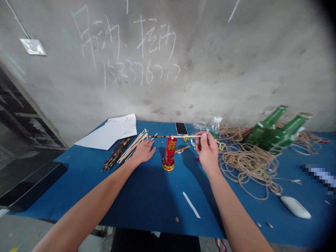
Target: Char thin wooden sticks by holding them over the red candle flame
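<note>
Grip of the right hand [207, 152] pinches a thin wooden stick [174, 136], long axis level, tip pointing left.

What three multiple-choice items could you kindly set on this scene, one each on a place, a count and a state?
1. Where does the smartphone lie?
A) On the white paper
B) On the blue tabletop
C) Inside the glass jar

2. How many green glass bottles are at the right end of the table?
A) One
B) Three
C) Two

3. What is the right hand doing?
A) Pinching a thin stick
B) Resting flat, holding nothing
C) Holding the white paper

Answers:
1. B, the phone sits directly on the blue surface near the wall.
2. C, two bottles lie side by side.
3. A, the stick is held between the fingertips.
</note>
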Available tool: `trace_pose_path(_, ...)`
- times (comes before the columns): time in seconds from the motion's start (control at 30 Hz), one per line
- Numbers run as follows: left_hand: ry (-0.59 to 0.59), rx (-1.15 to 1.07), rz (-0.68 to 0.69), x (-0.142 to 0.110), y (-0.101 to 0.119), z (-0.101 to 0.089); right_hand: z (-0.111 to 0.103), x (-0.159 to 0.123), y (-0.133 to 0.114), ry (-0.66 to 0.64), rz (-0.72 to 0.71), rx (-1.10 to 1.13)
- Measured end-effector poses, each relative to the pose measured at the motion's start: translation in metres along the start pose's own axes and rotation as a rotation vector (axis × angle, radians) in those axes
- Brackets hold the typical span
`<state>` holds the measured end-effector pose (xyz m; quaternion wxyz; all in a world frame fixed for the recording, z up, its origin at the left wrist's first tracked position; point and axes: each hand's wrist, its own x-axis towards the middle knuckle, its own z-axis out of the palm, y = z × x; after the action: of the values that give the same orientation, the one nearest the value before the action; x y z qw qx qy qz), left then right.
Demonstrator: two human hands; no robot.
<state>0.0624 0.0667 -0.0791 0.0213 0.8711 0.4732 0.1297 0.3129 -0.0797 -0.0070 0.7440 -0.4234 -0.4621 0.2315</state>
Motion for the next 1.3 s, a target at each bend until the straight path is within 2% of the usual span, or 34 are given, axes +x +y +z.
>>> trace_pose_path(1.3,0.011,0.004,0.002,0.0022,-0.0021,0.0039,0.0075,-0.0043,-0.0012,0.01,0.001,0.009)
